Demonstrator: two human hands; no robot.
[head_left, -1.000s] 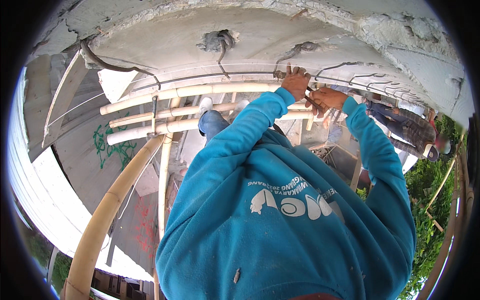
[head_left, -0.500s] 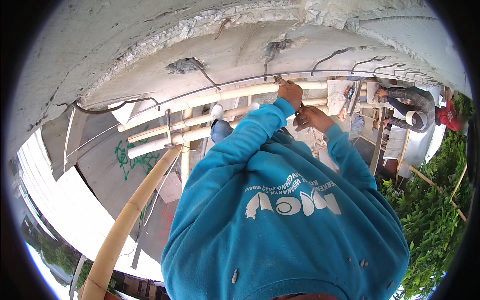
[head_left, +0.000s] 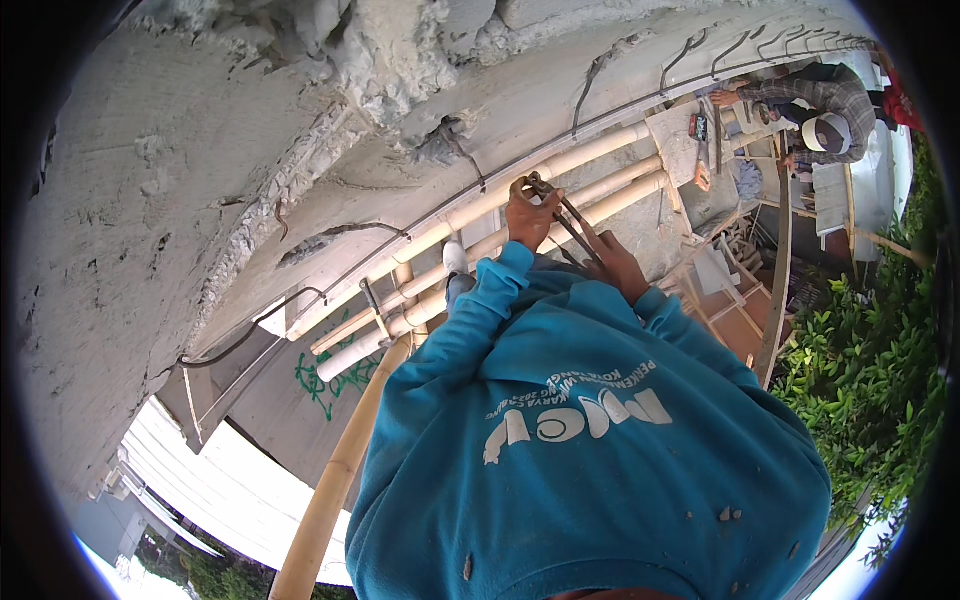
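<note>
My left hand (head_left: 530,218) is closed around the jaw end of dark metal pincers (head_left: 574,221), just above the bamboo poles (head_left: 590,156). My right hand (head_left: 618,266) grips the lower part of their long handles, close to my chest. A thin straight steel rod (head_left: 545,161) runs along the concrete wall beyond my left hand, apart from the pincers. Bent rebar ends (head_left: 463,156) stick out of the wall towards the rod. Whether any wire is between the jaws is hidden by my left fingers.
A slanting bamboo pole (head_left: 335,480) rises at lower left. On a board (head_left: 668,130) to the right lies a saw with an orange handle (head_left: 703,181). Another person in a plaid shirt (head_left: 840,105) works at far right, near an upright timber (head_left: 780,270). Leafy bushes (head_left: 860,370) grow below.
My left hand has come down from the steel rod to the pincers' jaw end. My right hand has dropped lower. The view has turned, showing more wall at left.
</note>
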